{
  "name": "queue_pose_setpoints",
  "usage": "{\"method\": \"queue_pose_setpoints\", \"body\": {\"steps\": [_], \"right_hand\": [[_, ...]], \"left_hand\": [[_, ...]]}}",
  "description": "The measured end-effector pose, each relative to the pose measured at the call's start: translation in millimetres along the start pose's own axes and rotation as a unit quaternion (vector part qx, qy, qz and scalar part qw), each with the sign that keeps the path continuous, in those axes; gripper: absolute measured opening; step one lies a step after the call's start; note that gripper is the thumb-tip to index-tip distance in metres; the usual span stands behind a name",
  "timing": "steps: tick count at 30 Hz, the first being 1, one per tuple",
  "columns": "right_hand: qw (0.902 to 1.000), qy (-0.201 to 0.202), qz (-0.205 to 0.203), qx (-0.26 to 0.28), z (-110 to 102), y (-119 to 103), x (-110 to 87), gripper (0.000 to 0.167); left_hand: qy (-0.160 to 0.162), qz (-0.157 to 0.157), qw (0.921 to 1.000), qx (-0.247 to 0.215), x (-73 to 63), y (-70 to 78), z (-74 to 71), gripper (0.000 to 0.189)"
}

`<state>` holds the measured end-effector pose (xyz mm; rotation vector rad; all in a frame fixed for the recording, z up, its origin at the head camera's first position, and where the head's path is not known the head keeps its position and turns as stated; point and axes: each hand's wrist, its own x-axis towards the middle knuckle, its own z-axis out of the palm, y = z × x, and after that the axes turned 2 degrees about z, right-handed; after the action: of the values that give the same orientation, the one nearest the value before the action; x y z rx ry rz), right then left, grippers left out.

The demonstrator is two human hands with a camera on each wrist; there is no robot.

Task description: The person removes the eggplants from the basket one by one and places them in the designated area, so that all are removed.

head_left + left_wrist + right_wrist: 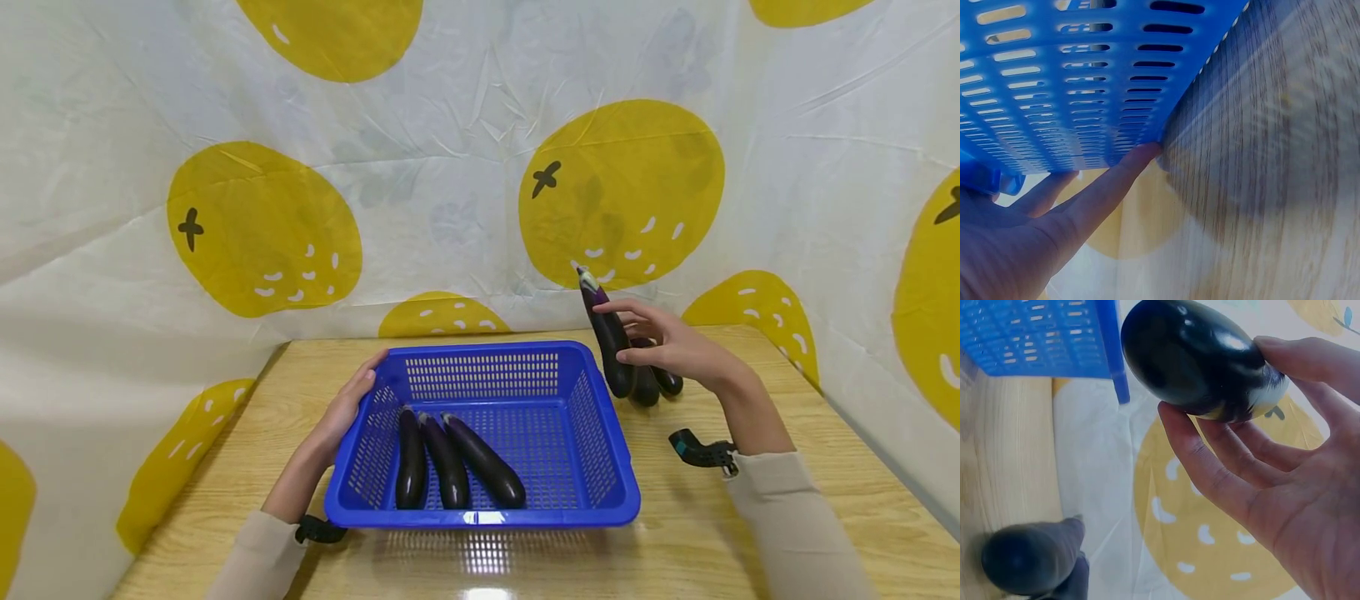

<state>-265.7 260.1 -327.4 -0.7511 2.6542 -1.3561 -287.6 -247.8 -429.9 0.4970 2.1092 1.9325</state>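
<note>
Nine yellow fruit prints, whole or partial, mark the white cloth (435, 208) behind the wood-grain table (675, 542); the beige left sleeve (258, 554) comes in from 7 o'clock, with one black wrist mount (321, 530) at its cuff; the left hand (347, 410) rests at the 9-to-10 o'clock side of the one blue perforated plastic basket (390, 519), its visible fingers fairly straight and touching the outer wall, one fingertip low near the table; whether the thumb pinches the rim, I cannot tell.

Six eggplants are in view; three lie side by side in the basket, toward its 8 o'clock part: the leftmost eggplant (411, 467) with its stem at 12, the middle eggplant (447, 471) at 11, the third eggplant (487, 467) between 10 and 11; the held eggplant (606, 337) hangs just outside the rim at 2 o'clock, stem toward 11; the right hand (675, 343), at its 3 o'clock, clamps it between thumb and fingers, parted by its thickness; two table eggplants (645, 389) lie close together under that hand; a second black wrist device (705, 452) and the beige right sleeve (787, 521) follow toward 5 o'clock.
</note>
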Motion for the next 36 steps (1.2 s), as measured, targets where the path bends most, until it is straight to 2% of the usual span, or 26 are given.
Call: {"method": "queue_pose_setpoints", "body": {"steps": [10, 17, 27, 36], "right_hand": [[0.9992, 0.038, -0.005, -0.013, -10, 11, -15.3, 0.062], [0.9986, 0.049, 0.011, -0.02, -14, 18, -20.7, 0.063], [0.9982, 0.059, 0.0, -0.009, -21, 30, -29.5, 0.067], [0.9954, 0.086, 0.043, 0.0, -29, 39, -37.3, 0.069]], "left_hand": [[0.006, 0.0, 1.0, -0.001, 1.2, 1.0, 1.3, 0.056], [0.009, -0.002, 1.0, 0.002, 1.0, 1.4, 1.8, 0.056], [0.007, -0.001, 1.0, -0.001, 0.3, 0.1, 1.8, 0.055], [0.012, -0.001, 0.9999, 0.003, 0.0, 0.9, 2.1, 0.054]]}}
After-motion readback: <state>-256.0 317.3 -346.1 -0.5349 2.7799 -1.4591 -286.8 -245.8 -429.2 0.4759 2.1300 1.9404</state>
